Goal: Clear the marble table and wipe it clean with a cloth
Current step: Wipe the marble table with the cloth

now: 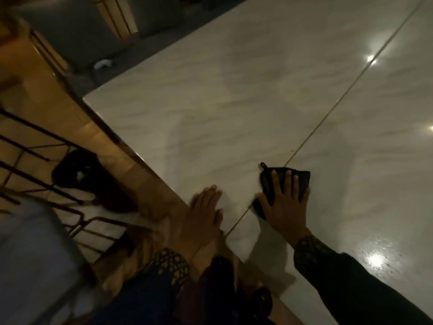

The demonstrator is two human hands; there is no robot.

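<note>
The room is dim, lit from above: bright round lamp glints [371, 59] sit on the glossy surface at right. Beyond the far edge lies dark grey floor [150, 52] with a small white scrap [103, 64] on it, and grey upholstered furniture with a gold-trimmed leg [117, 17]. At left, glossy tan wooden panelling [46, 99] carries a thin gold strip, and black metal bars of a chair frame [42, 184] cross it; details there are blurred.

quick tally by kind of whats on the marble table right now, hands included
dark cloth: 1, under the right hand
hands: 2, right hand flat on the cloth, left hand flat on the marble table
total: 3
</note>
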